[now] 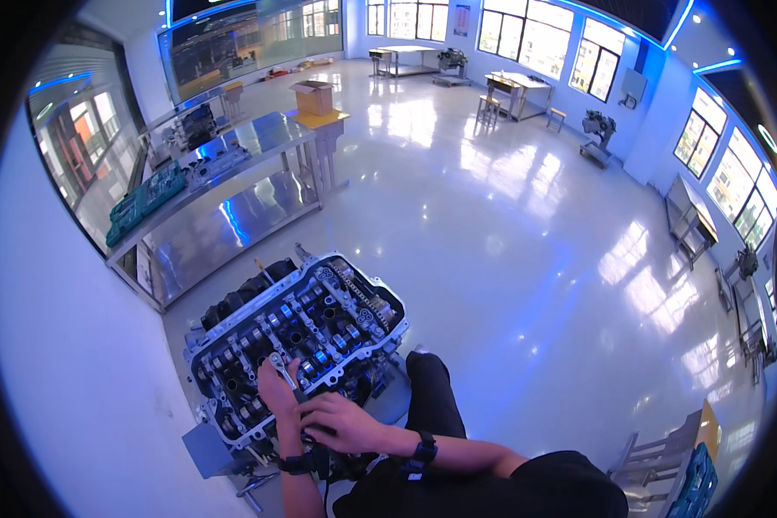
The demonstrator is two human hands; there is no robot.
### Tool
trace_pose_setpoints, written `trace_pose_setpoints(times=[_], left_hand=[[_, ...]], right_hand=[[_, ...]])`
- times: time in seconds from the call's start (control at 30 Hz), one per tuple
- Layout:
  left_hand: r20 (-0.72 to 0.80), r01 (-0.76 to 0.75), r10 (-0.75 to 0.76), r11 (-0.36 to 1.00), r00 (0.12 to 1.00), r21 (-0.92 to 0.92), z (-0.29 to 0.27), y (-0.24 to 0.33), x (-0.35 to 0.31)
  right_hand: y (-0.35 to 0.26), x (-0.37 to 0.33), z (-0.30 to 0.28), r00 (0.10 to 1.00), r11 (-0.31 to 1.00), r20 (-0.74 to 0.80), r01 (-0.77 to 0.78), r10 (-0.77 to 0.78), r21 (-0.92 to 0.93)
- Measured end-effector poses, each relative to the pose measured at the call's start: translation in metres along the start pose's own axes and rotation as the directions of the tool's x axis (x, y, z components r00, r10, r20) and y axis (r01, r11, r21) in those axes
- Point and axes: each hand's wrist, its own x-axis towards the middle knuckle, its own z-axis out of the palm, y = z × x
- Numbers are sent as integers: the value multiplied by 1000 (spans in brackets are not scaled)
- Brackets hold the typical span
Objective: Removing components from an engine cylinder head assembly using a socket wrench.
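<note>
An engine with its top uncovered (pixel 259 332) stands in front of me, its camshafts and chain exposed inside a pale metal rim. My left hand (pixel 276 393) is closed around the head of a ratchet wrench (pixel 278 364), low over the near left part of the camshafts. The wrench's shiny handle slants down toward my right hand (pixel 345 423). That hand's fingers are curled at the handle's dark end, close against my left wrist. Whatever sits under the ratchet head is hidden by my left hand.
A metal workbench (pixel 259 136) at the left holds a teal tool case (pixel 147 203) and metal engine parts (pixel 220 164). A cardboard box (pixel 312 97) stands beyond it. A white wall (pixel 69 345) runs close on my left. Another teal case (pixel 695 483) lies at the lower right.
</note>
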Motion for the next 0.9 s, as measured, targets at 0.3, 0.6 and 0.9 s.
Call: trace_pose_setpoints(times=[0.3,0.6,0.9], left_hand=[[35,-25,27,998,999,-50,-1,0,0],[-52,-114,112,993,992,-34,-5,8,2],[-10,60,-60,998,998,-8,-1,10,1]], right_hand=[[21,4,-27,953,985,-266,-167,148,-52],[17,-4,3,996,989,-14,83,-85,-123],[36,3,-27,972,990,-223,39,-69,-134]])
